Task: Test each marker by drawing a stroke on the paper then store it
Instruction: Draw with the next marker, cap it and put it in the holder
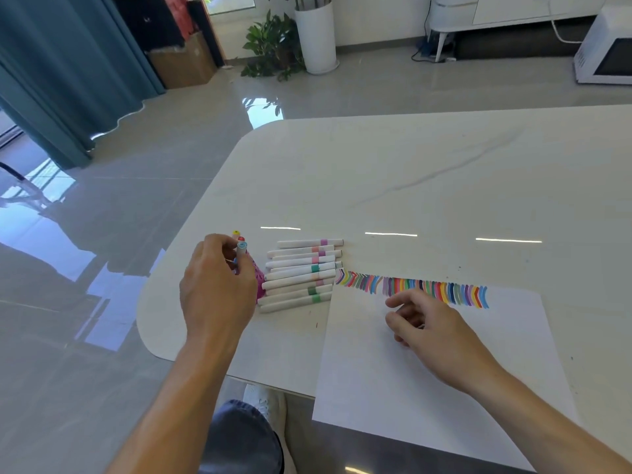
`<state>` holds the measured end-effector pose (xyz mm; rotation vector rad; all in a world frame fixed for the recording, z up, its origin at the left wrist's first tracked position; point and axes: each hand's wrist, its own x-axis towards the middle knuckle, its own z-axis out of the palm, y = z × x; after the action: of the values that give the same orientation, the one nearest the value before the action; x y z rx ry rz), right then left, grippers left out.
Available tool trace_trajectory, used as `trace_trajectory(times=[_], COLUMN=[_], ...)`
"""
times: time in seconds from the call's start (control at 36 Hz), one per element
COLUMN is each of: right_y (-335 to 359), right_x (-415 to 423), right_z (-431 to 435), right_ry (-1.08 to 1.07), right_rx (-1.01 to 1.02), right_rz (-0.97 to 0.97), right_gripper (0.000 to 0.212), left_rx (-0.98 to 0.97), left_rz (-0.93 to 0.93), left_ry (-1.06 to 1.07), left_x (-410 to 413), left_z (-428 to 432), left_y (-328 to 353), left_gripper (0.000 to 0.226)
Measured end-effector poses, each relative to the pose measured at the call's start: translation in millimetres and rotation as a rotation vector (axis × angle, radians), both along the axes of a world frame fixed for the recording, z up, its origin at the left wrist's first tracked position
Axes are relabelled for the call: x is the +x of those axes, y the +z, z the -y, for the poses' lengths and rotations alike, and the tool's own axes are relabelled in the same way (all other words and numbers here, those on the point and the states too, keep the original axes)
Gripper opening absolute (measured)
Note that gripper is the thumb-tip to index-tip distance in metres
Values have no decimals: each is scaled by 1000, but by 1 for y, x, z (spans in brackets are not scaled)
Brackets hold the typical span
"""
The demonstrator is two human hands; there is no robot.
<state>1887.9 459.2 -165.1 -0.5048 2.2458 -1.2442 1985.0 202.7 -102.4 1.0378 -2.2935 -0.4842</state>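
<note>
The task looked well advanced. On the paper (444, 371) a long row of coloured strokes (410, 289) ran along the far edge, so many markers were already tested. About ten loose markers (301, 275), all capped, lay side by side on the table (410, 183) just beside the left edge of the paper; in my judgement these were the ones left to test. The left hand (219, 285) gripped a marker (241, 254) with a light blue end, held upright at the pink case (260, 282), where two other marker ends stood up; it was probably being stored, but the hand hid most of the case. The right hand (427, 323) hovered over the paper near the strokes, fingers loosely bent and grasping nothing.
</note>
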Motion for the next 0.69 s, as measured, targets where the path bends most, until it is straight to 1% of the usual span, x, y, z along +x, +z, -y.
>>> trace_trajectory(times=[0.11, 0.19, 0.25, 0.31, 0.36, 0.42, 0.53, 0.61, 0.69], right_y=[1, 1, 2, 3, 3, 3, 2, 3, 5], right_x=[0, 0, -1, -3, -6, -8, -9, -8, -10], right_z=[0, -1, -3, -7, -10, -13, -17, -19, -22], right_ry=[2, 2, 4, -1, -17, -29, -43, -44, -44], right_rx=[3, 0, 7, 14, 6, -1, -22, -32, -17], right_rz=[0, 0, -4, -12, -11, -11, 0, -7, -32], right_gripper=[9, 9, 10, 10, 10, 9, 10, 11, 10], left_rx=[-12, -65, -101, -89, -41, -2, 18, 1, -22], left_rz=[-20, -71, -90, -69, 21, 153, 374, 467, 500], left_ry=[-28, -107, -193, -294, -383, -459, -546, -556, -549], left_x=[-1, -2, -4, -6, -9, -12, -15, -16, -17], left_z=[-3, -9, -16, -23, -28, -32, -39, -41, -41], left_y=[-1, 2, 4, 3, -3, -13, -31, -36, -38], left_gripper=[26, 35, 35, 29, 23, 19, 19, 20, 20])
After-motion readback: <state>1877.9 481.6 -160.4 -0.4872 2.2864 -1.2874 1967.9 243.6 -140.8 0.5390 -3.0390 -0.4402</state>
